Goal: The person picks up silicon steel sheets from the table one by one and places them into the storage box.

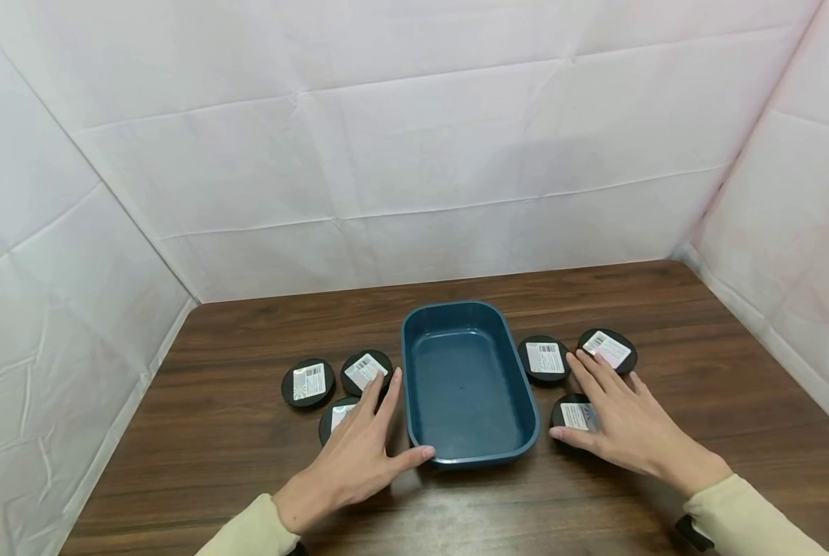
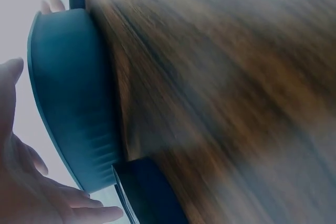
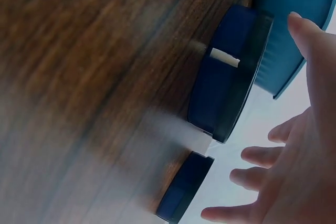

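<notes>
A dark blue plastic bin sits on the table with its inside bare. My left hand hovers at its near left corner, fingers spread and thumb over the rim. Left of the bin lie three round black tins with white labels: a far-left tin, another by the fingertips, and a third partly hidden by the hand. My right hand is spread above a nearer tin, which it partly covers. Behind it lie two more tins, one beside the bin and one farther right.
The brown wooden table is enclosed by white sheet walls at the back and both sides. In the right wrist view, two tins stand between the hand and the tabletop.
</notes>
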Action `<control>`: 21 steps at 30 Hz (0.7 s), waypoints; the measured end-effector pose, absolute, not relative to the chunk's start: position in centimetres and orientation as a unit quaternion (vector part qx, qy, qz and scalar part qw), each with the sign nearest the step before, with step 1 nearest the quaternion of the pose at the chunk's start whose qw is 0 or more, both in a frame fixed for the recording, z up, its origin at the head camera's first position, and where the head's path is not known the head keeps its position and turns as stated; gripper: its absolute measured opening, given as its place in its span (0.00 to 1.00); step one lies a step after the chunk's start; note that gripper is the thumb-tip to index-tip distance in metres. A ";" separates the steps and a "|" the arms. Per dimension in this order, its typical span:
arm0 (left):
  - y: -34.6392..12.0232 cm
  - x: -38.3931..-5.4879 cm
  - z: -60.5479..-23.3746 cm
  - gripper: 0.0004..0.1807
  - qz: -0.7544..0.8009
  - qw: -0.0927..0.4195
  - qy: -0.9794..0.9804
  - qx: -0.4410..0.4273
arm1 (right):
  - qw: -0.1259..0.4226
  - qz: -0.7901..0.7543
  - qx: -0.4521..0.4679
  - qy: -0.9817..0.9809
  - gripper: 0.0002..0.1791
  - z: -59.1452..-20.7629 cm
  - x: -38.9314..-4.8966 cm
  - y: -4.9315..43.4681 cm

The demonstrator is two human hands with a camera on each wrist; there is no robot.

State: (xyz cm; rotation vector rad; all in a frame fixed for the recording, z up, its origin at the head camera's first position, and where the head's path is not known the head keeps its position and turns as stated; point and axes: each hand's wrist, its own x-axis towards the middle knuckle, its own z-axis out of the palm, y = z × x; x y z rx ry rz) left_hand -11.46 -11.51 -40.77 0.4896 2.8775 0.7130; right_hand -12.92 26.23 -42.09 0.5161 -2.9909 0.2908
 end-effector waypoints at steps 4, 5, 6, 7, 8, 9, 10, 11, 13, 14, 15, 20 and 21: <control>-11.3 -11.3 -40.8 0.56 0.247 0.068 0.952 0.168 | 0.041 0.094 0.168 -0.980 0.60 -42.1 -12.8 26.2; -11.2 -11.3 -40.8 0.56 0.249 0.068 0.951 0.169 | 0.039 0.095 0.168 -0.980 0.61 -42.1 -12.7 26.2; -11.1 -11.2 -40.9 0.57 0.251 0.068 0.951 0.170 | 0.038 0.096 0.169 -0.980 0.61 -42.1 -12.7 26.2; -11.1 -11.2 -40.9 0.57 0.251 0.068 0.950 0.172 | 0.038 0.095 0.169 -0.980 0.61 -42.1 -12.6 26.1; -11.0 -11.2 -40.9 0.57 0.252 0.070 0.950 0.173 | 0.037 0.094 0.169 -0.980 0.61 -42.1 -12.6 26.1; -10.9 -11.2 -40.9 0.58 0.253 0.073 0.949 0.174 | 0.037 0.093 0.170 -0.980 0.61 -42.1 -12.5 26.1; -10.8 -11.2 -40.9 0.58 0.256 0.076 0.948 0.176 | 0.037 0.093 0.171 -0.980 0.61 -42.1 -12.4 26.1; -10.8 -11.1 -41.0 0.58 0.257 0.079 0.947 0.176 | 0.037 0.093 0.171 -0.980 0.61 -42.1 -12.3 26.0; -10.7 -11.1 -41.1 0.59 0.258 0.084 0.946 0.177 | 0.038 0.092 0.170 -0.980 0.61 -42.2 -12.1 26.0; -10.7 -11.0 -41.1 0.59 0.259 0.085 0.946 0.178 | 0.038 0.092 0.169 -0.980 0.61 -42.2 -12.1 26.0; -10.7 -11.0 -41.1 0.59 0.260 0.086 0.945 0.178 | 0.039 0.093 0.169 -0.980 0.61 -42.3 -12.0 26.0; -10.7 -10.9 -41.3 0.60 0.267 0.087 0.943 0.180 | 0.039 0.090 0.165 -0.981 0.61 -42.4 -11.8 26.2; -10.7 -10.9 -41.4 0.60 0.269 0.089 0.942 0.181 | 0.039 0.089 0.165 -0.981 0.62 -42.5 -11.8 26.2</control>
